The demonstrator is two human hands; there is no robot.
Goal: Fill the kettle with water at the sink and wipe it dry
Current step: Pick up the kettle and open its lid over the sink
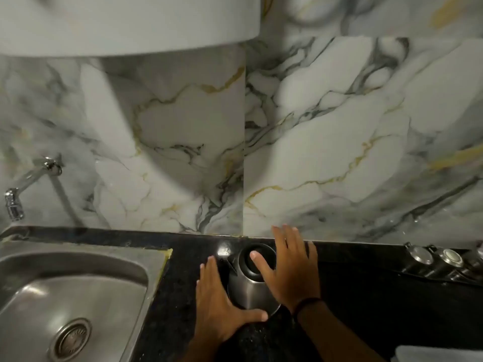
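Observation:
A steel kettle (245,288) with a black lid stands upright on the black counter (379,296), close to the marble wall. My left hand (219,304) lies flat beside its left flank, fingers spread, thumb curling under the kettle's front base. My right hand (287,270) hovers over the kettle's right side with fingers apart; the thumb rests on the black lid. Neither hand has closed around the kettle. The steel sink (65,291) sits to the left, and a chrome tap (23,189) juts from the wall above it with no water running.
Three steel canisters (441,262) line the wall at the far right. A white cloth-like corner (439,354) shows at the bottom right. A white cabinet or hood (125,22) hangs overhead. The sink drain (72,340) sits near the bottom left.

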